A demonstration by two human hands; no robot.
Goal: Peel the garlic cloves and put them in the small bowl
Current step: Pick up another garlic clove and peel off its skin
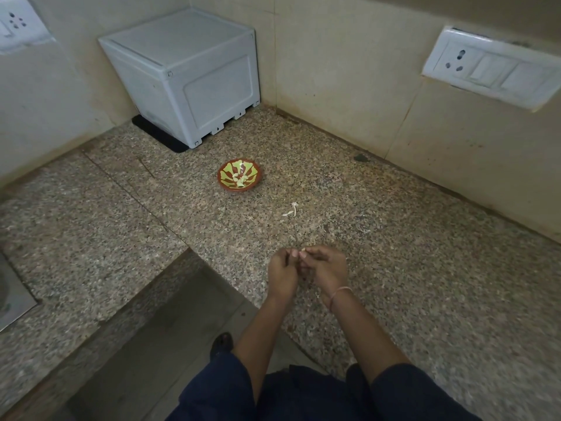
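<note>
A small bowl [226, 171], brown with a yellow-green pattern, sits on the granite counter [394, 253] with a few pale garlic cloves [239, 179] inside. My left hand [282, 276] and my right hand [326, 268] meet above the counter's near edge, fingertips pinched together on a small pale garlic clove [303, 250] that is mostly hidden by the fingers. A thin band circles my right wrist. Bits of white garlic skin [291, 209] lie on the counter between the bowl and my hands.
A white plastic box [194, 77] on a black mat stands in the back corner, behind the bowl. Wall sockets [485, 65] are mounted on the right wall. The counter forms an L; a metal sink edge [12, 293] shows at far left.
</note>
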